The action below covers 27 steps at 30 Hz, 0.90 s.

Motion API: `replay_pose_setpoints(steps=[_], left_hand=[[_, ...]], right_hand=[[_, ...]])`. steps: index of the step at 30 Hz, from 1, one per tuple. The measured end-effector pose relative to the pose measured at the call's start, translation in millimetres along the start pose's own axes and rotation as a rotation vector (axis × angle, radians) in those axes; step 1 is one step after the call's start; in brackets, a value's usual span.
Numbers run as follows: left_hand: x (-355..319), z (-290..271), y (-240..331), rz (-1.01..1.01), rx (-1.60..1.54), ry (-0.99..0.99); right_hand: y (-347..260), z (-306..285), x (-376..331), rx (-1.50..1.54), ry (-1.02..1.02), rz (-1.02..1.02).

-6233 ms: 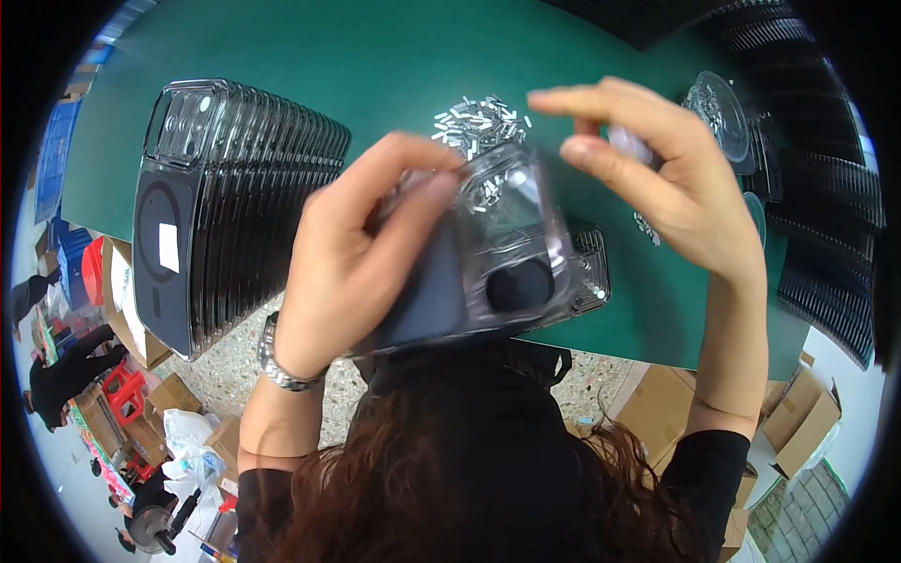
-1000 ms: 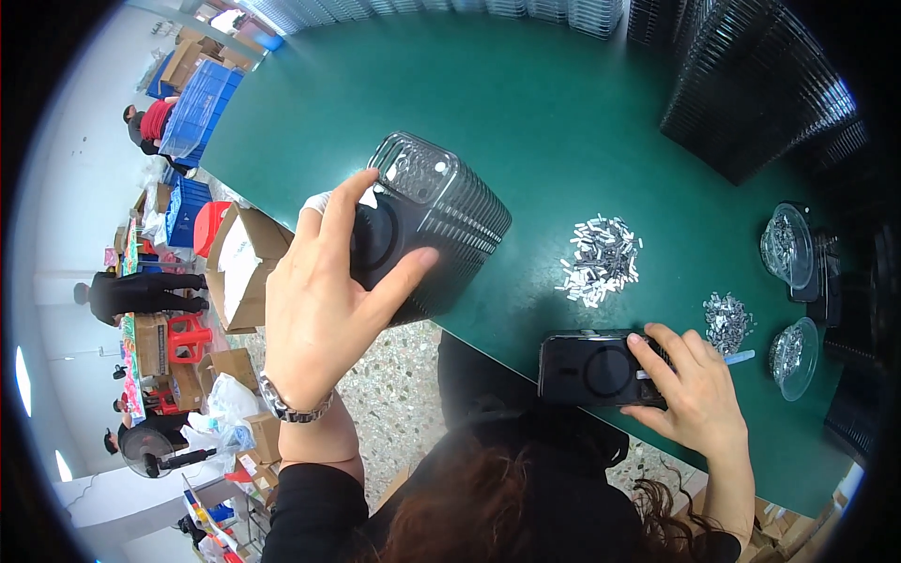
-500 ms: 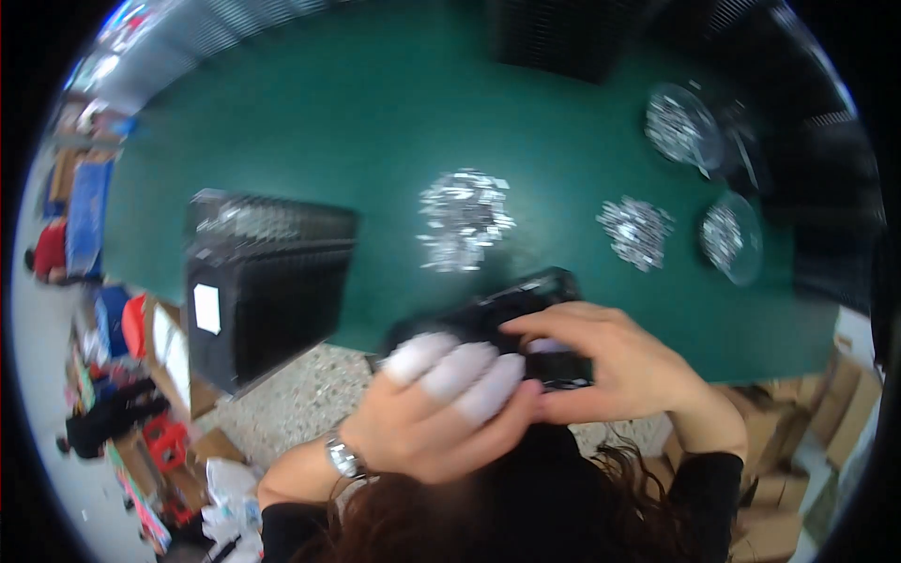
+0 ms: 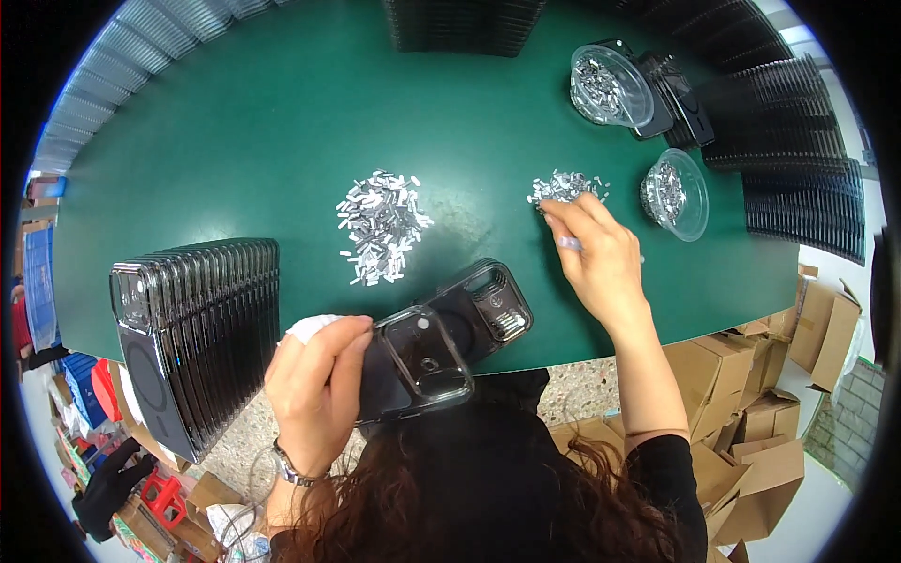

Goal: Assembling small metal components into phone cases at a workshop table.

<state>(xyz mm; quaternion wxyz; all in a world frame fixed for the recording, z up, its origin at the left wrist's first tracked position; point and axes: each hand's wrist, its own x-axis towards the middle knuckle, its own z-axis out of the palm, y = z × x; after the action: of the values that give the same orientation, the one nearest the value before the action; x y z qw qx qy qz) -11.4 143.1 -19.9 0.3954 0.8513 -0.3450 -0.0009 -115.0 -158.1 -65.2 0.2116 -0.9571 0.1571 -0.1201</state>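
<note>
My left hand (image 4: 314, 380), with white coverings on some fingers, grips a dark phone case (image 4: 422, 361) with a clear camera frame, held near the table's front edge. Just beyond it, partly covered by it, more phone cases (image 4: 493, 300) lie stacked on the table. My right hand (image 4: 601, 258) reaches forward to a small pile of silver and dark pieces (image 4: 572, 185). Its thumb and forefinger are pinched together at the pile's near edge; what is between them is too small to make out. A larger pile of such pieces (image 4: 380, 225) lies left of centre.
A long row of upright phone cases (image 4: 202, 328) stands at the left. Two clear round tubs (image 4: 633, 89) of small pieces sit at the right, one beside black cases (image 4: 680, 98). More case rows (image 4: 802, 197) line the table's far and right edges. Cardboard boxes (image 4: 765, 441) fill the floor at right.
My right hand has left the phone case and moved forward right to the small pile. My left hand has shifted left, still holding a case. The whole view has swung too.
</note>
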Motion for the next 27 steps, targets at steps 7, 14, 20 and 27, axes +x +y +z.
replay_pose_setpoints(steps=[7,14,20,27], left_hand=[[0.3,3.7,-6.1,-0.057,-0.075,-0.036],[12.1,3.5,-8.4,-0.092,-0.134,-0.048],[25.7,2.1,-4.9,-0.127,-0.219,-0.161],[30.4,-5.0,-2.2,-0.139,-0.194,-0.203]], right_hand=[[-5.9,19.9,22.5,-0.157,-0.025,-0.058],[-15.9,9.7,29.9,0.010,-0.124,-0.032],[-56.2,-28.0,37.7,1.021,-0.314,0.096],[-70.1,-29.8,37.2,1.226,-0.430,0.047]])
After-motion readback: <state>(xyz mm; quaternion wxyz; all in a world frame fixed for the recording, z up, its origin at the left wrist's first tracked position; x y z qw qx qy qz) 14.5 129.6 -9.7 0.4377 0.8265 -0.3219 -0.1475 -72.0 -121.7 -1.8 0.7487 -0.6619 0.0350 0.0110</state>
